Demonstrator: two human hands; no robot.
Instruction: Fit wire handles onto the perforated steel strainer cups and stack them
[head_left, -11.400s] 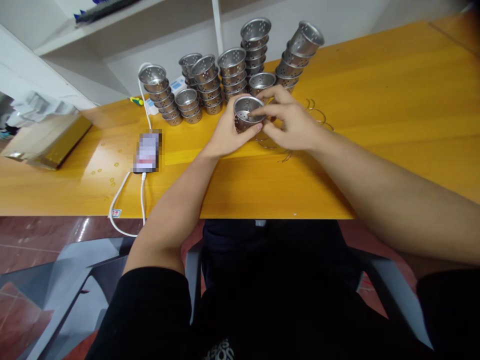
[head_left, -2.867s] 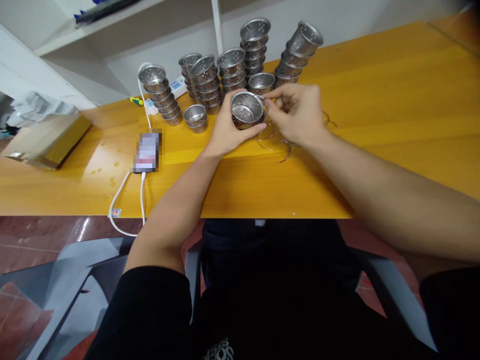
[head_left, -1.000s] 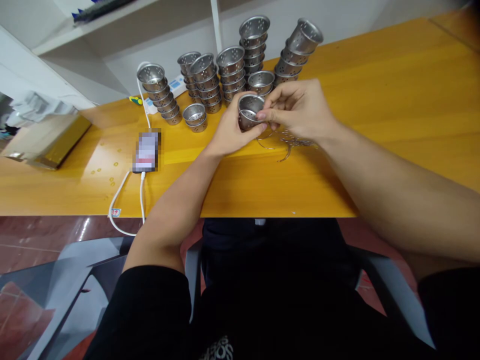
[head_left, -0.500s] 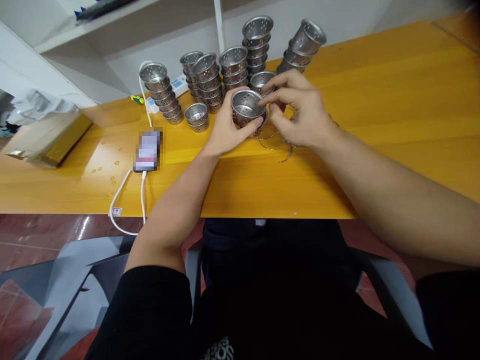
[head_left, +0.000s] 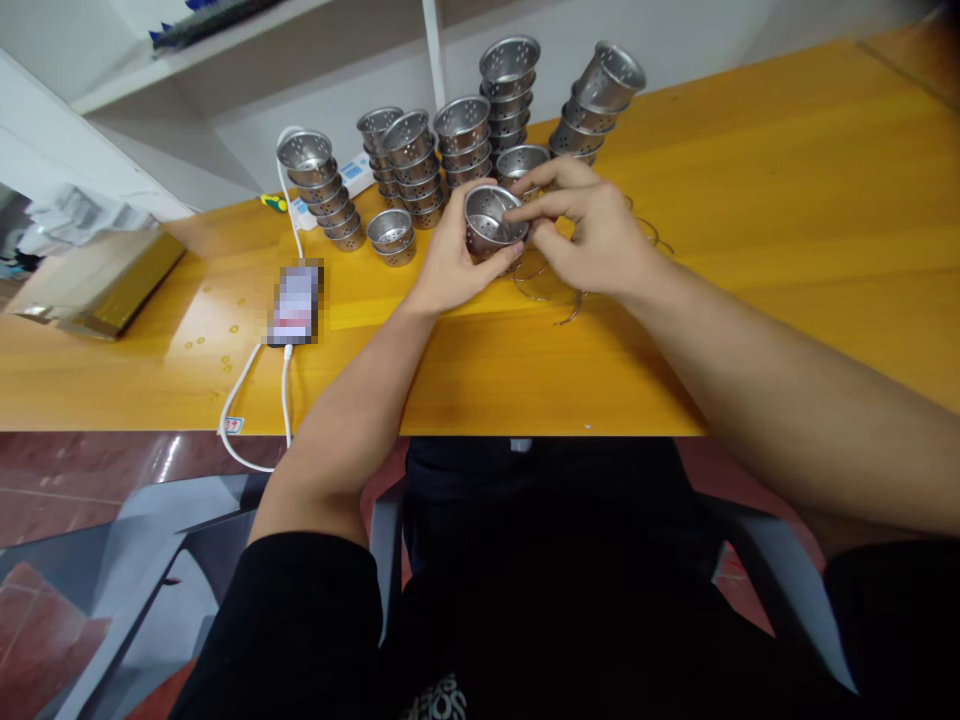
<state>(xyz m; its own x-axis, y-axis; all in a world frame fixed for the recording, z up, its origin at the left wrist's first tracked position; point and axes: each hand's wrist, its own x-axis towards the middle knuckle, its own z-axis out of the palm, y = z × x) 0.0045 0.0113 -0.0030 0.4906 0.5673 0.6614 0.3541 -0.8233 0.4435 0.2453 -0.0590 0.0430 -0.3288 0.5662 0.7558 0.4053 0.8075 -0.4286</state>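
My left hand (head_left: 446,262) is wrapped round a small perforated metal cup (head_left: 486,222), thumb across its near side, and holds it above the table with the mouth tilted toward me. At the cup's right side is my right hand (head_left: 581,225). Its index finger reaches over the rim into the cup while the thumb stays outside against the wall. The middle of the cup's right wall is covered by these fingers, so any small part between them is hidden. Below my right hand lie several thin curved wires (head_left: 531,292), partly covered by the hand.
Stacks of similar cups (head_left: 411,160) stand along the back of the table (head_left: 555,385). A leaning stack (head_left: 589,120) is at the right, a short one (head_left: 391,240) nearer me. To the left are a phone (head_left: 294,300) with white cables (head_left: 238,385) and a cardboard box (head_left: 97,280).
The short stack at the left has become lower since the oldest frame. Over the last second my right fingers shift at the rim, spread, and the index dips into the cup. My left hand keeps its hold.
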